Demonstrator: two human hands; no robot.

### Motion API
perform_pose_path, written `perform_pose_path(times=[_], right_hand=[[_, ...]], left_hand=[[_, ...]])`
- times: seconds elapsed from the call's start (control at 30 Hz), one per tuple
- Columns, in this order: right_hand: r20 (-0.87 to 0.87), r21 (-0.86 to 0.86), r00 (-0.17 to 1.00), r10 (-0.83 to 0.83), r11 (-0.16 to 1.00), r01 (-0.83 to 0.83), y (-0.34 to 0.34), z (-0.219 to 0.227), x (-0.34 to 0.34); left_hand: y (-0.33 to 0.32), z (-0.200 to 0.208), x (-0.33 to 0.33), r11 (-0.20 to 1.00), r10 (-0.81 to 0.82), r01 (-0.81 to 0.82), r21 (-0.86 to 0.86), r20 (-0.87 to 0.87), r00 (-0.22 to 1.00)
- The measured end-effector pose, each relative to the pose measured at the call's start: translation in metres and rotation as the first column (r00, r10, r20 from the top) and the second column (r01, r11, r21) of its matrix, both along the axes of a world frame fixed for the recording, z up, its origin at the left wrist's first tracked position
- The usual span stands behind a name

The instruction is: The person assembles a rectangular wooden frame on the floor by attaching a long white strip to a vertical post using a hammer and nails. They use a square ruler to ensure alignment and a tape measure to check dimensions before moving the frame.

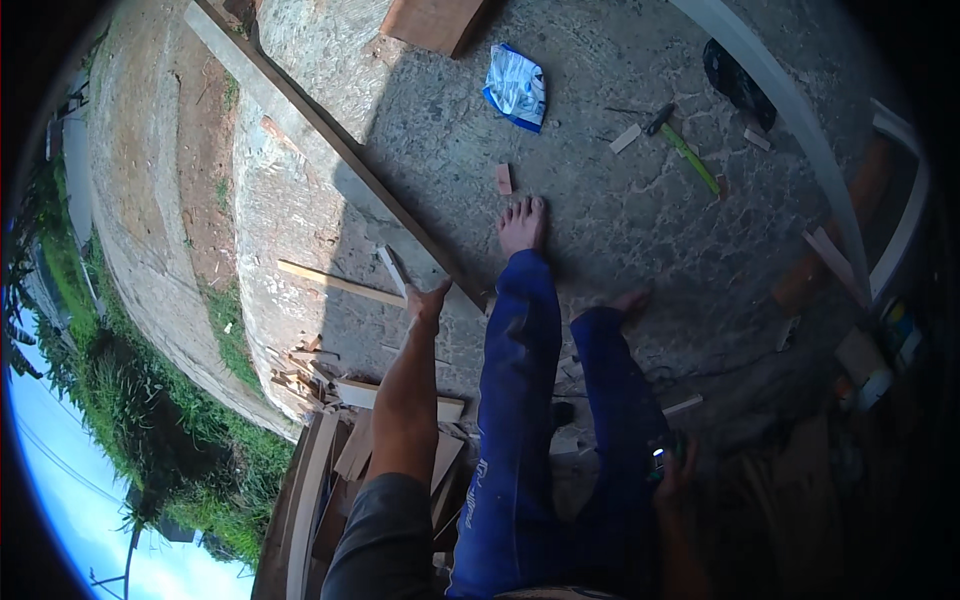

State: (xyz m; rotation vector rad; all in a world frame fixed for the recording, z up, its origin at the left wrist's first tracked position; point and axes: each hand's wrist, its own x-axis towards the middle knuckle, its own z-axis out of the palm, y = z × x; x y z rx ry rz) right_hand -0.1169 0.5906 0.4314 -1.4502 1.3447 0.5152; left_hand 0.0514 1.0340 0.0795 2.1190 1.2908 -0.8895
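Note:
My left hand point(428, 300) is closed at the end of a short pale wooden strip point(391, 265), beside the lower end of a long wooden board point(340, 150). A longer yellowish wooden stick point(335, 280) runs from near the same hand to the left; whether the hand touches it I cannot tell. At lower right, in shadow, my right hand point(678, 468) is closed around a small dark object point(657, 462) with a bright spot on it. Its kind is too dark to make out.
A small wood block point(503, 179) lies ahead of my bare foot point(522, 226). Farther off are a blue-and-white plastic bag point(516, 88), a green-handled hammer point(690, 160) and a black bag point(738, 85). Wood offcuts point(300, 375) are heaped at lower left; a curved pale strip point(800, 110) stands right.

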Motion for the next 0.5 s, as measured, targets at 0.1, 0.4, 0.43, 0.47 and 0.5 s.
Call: perform_pose_path(times=[0.1,0.4,0.43,0.47,0.5], right_hand=[[0.005,-0.031,0.999,0.039,0.999,-0.039,-0.001,-0.003,0.017],[0.081,0.039,0.980,0.183,0.982,-0.187,-0.015,-0.009,0.045],[0.092,-0.009,0.960,0.264,0.964,-0.264,-0.015,-0.007,0.048],[0.092,-0.065,0.939,0.332,0.943,-0.327,-0.015,-0.004,0.044],[0.092,-0.119,0.914,0.395,0.916,-0.384,-0.016,-0.003,0.039]], left_hand=[[-0.018,-0.047,-0.011,0.997,0.003,-0.008,0.080,0.061,0.998],[0.005,0.063,0.006,0.995,-0.086,0.083,0.059,0.041,0.995],[0.014,0.089,0.001,0.991,-0.124,0.120,0.067,0.070,0.990],[0.018,0.122,0.004,0.992,-0.116,0.121,-0.036,0.120,0.986],[0.024,0.157,0.009,0.982,-0.107,0.131,-0.134,0.169,0.980]])
